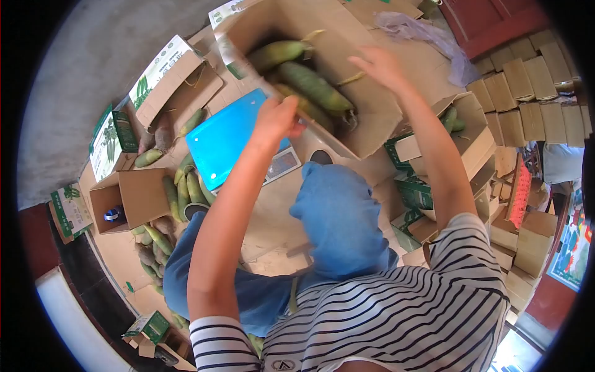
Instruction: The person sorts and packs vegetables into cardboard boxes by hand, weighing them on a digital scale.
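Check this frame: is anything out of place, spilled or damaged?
Two mild oddities: a crumpled purplish plastic sheet lies loose near the large carton, looking discarded, and a small blue object sits, apparently alone, in the left-side box. No spill or clear damage shows.

A crumpled, translucent lilac plastic sheet [426, 36] lay beside a dark red panel [496, 23]. Stacked plain brown cardboard cartons [518, 80] stood at the right; a grey wall [74, 93] rose at the left.

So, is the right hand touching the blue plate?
Apart. In the head view, the cardboard box and its green vegetables show between the right hand and the blue plate.
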The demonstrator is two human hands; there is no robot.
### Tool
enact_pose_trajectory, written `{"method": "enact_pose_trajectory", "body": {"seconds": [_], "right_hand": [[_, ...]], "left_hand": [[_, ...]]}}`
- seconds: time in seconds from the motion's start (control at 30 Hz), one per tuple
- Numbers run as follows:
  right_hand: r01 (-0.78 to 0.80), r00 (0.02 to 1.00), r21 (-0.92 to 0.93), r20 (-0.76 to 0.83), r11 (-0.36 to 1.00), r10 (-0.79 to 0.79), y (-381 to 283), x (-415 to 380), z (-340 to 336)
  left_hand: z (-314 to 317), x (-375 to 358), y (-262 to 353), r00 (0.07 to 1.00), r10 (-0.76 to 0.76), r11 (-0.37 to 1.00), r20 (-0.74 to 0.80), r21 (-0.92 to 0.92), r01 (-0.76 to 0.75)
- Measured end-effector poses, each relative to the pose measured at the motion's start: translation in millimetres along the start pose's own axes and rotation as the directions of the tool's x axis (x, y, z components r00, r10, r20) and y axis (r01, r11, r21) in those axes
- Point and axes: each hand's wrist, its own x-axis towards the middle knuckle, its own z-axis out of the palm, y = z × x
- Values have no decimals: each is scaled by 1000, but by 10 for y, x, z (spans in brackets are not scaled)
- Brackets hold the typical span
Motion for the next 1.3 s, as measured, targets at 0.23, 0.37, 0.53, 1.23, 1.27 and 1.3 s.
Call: {"method": "enact_pose_trajectory", "body": {"seconds": [0.23,0.37,0.53,1.23,1.27,1.3], "right_hand": [[-695,674,-379,-45,612,738,1790,-1313,27],[-946,304,-117,12,304,952,1990,-1496,-245],[-876,182,480,246,44,952,2441,-1442,-134],[-501,834,505,499,703,236,-85,869,1169],[-525,830,508,482,683,280,-44,936,1247],[-548,824,512,465,662,323,-16,1002,1309]], "left_hand": [[322,-565,770,871,309,819,382,359,-448],[-327,-1323,718,902,155,874,403,370,-316],[-847,-1968,361,989,68,951,134,290,-104],[-914,-1936,-16,921,385,341,58,918,-200],[-898,-1935,7,922,382,333,71,920,-209],[-885,-1933,27,922,378,325,83,921,-216]]}}
